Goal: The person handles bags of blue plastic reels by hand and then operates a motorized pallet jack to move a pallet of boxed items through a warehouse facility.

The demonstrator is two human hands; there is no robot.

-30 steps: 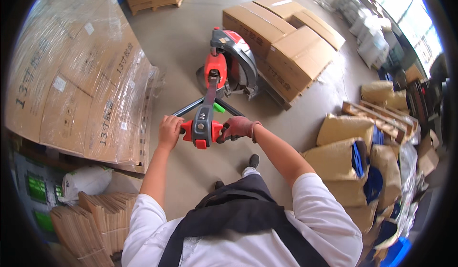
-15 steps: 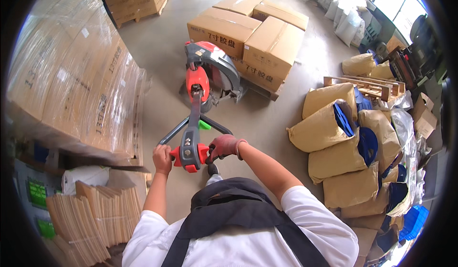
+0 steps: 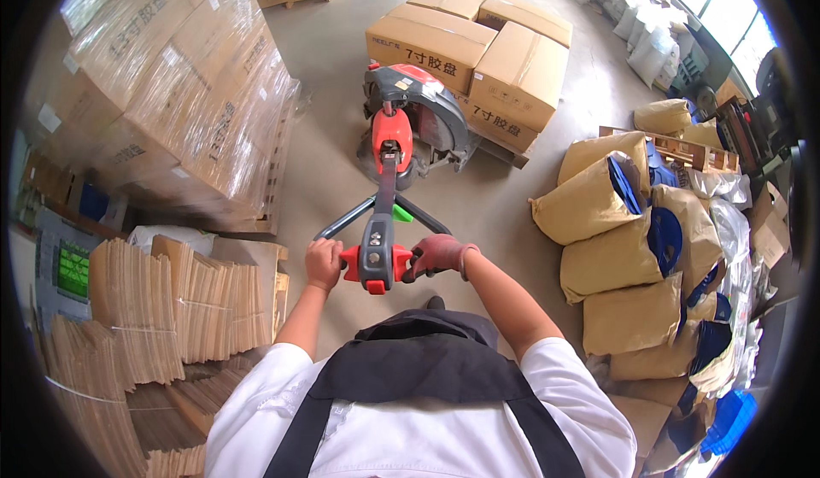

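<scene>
My bare left hand (image 3: 324,263) is closed around the left side of a pallet truck's handle (image 3: 376,247), next to a red control. On the other side, my right hand (image 3: 437,257), in a dark red glove, grips the handle beside the matching red control. The handle's grey arm runs forward to the red and grey body of the pallet truck (image 3: 395,132). Beyond the truck stand several large cardboard boxes (image 3: 427,46) on a wooden pallet (image 3: 504,151). The forks are hidden beneath that load.
To the left rises a film-wrapped stack of cartons (image 3: 184,128) on a pallet. Bundles of flattened cardboard (image 3: 137,307) stand near my left side. Filled tan sacks (image 3: 589,200) are heaped on the right, with a blue crate (image 3: 729,422) close by. White sacks (image 3: 653,46) line the far right.
The truck handle and both hands sit farther right and slightly higher in the picture. The boxes have shifted right too, and more cardboard bundles show at left. Both hands keep their grip.
</scene>
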